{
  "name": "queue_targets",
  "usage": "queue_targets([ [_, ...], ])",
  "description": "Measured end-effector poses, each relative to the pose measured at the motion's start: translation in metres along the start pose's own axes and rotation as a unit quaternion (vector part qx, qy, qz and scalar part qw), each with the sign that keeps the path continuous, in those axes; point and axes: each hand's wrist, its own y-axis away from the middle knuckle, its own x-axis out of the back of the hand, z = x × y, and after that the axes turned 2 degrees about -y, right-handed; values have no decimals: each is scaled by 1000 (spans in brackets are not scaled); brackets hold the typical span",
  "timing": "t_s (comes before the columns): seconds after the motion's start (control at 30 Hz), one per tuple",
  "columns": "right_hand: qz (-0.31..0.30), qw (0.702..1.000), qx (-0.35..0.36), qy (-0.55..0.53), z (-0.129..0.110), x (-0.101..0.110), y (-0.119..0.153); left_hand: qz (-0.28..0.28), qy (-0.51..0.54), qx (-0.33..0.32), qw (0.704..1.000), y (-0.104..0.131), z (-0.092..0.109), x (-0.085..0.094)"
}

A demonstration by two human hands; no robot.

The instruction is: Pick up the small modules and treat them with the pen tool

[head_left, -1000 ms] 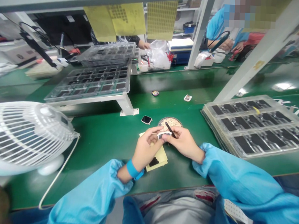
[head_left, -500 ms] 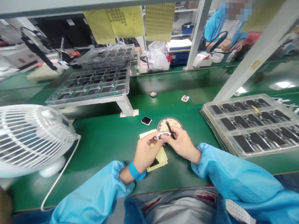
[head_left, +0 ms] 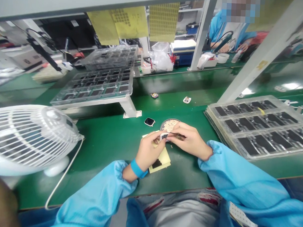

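Between the thumb and fingers of my left hand (head_left: 150, 148) is a small white-rimmed watch case (head_left: 163, 136) with dark parts inside. My right hand (head_left: 189, 138) pinches dark tweezers (head_left: 177, 134), their tips pointing left at the case. Behind both hands lies a round dish (head_left: 169, 124) of small pale pieces, partly covered by my fingers. Under my left hand a yellow sheet (head_left: 164, 157) with a black patch rests on the green bench. A watch with a dark screen (head_left: 149, 121) lies just beyond.
A white fan (head_left: 27, 138) stands at left, its cord on the bench. Stacked trays of dark screens (head_left: 256, 128) lie at right; more clear trays (head_left: 100, 82) sit on a raised shelf. Two small watch parts (head_left: 154, 95) (head_left: 187, 100) lie farther back. A co-worker (head_left: 232, 30) sits opposite.
My right hand has turned the tweezers from upright to nearly level, tips now at the case, and has shifted slightly right. My left hand keeps its hold.
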Motion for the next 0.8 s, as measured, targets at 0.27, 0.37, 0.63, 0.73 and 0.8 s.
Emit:
queue_targets([
  [0.27,-32,995,12,94,-2,5,2,-28,9,20,999,-7,3,-1],
  [0.37,-37,990,1,136,-1,9,2,-56,14,33,998,-18,5,-1],
  [0.63,-6,988,-16,154,5,22,0,-124,68,49,989,-47,15,-8],
  [0.73,-2,990,-28,139,5,24,-2,-126,99,60,985,-51,14,-11],
  [0.8,-3,991,-36,130,5,25,-2,-128,106,65,984,-52,13,-11],
])
